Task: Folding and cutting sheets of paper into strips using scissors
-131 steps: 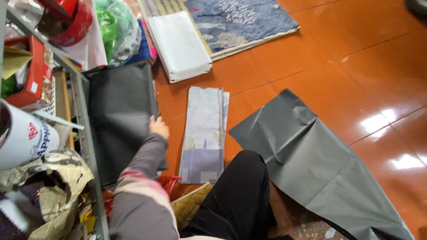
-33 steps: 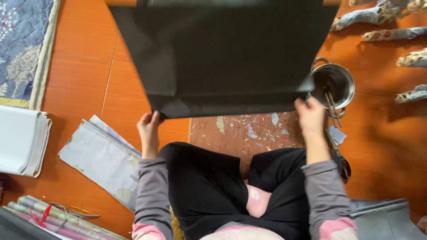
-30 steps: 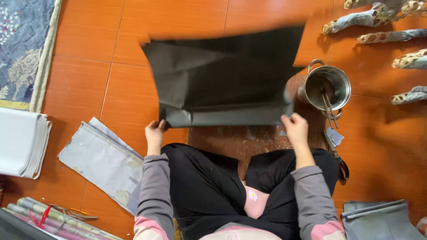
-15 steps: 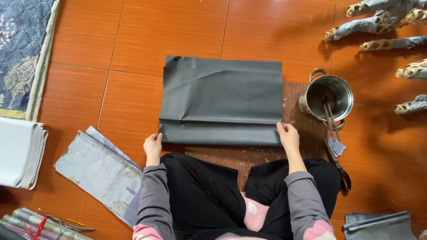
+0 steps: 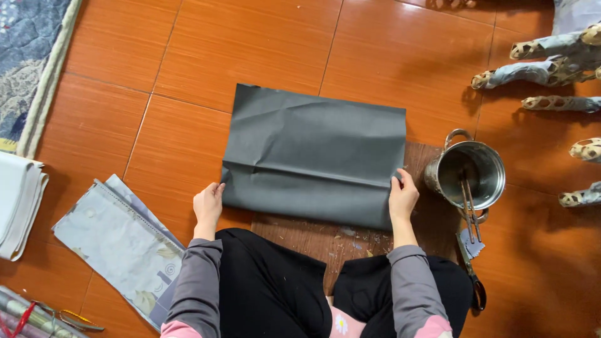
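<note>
A: Head view. Status on hands?

B: Left hand [image 5: 208,203] at left edge of dark grey sheet [image 5: 316,156], near the folded lower band. Fingers [image 5: 214,189] together, pointing up, tips touching sheet edge; pinch or just contact, can't tell. Forearm in grey sleeve, running straight up from the lap.

A: Right?

B: Right hand [image 5: 402,195] on right edge of same sheet, thumb side curled over the edge, fingers [image 5: 397,181] closed narrow on the fold. Wrist straight, forearm near vertical, grey sleeve with pink cuff area lower down.

A: Sheet position?

B: Flat on orange tiled floor [image 5: 188,56], lower part overlapping brown wooden board [image 5: 350,241] in front of the knees. Lower strip folded up, crease running left to right between both hands. Some wrinkles in upper half.

A: Surroundings?

B: Metal pot [image 5: 466,175] just right of the sheet, sticks inside. Scissors [image 5: 471,275] below pot, by right knee. Pale patterned paper stack [image 5: 116,241] on floor left of left arm. Wrapped bundles [image 5: 551,69] top right, well apart. Rug [image 5: 28,69] top left.
</note>
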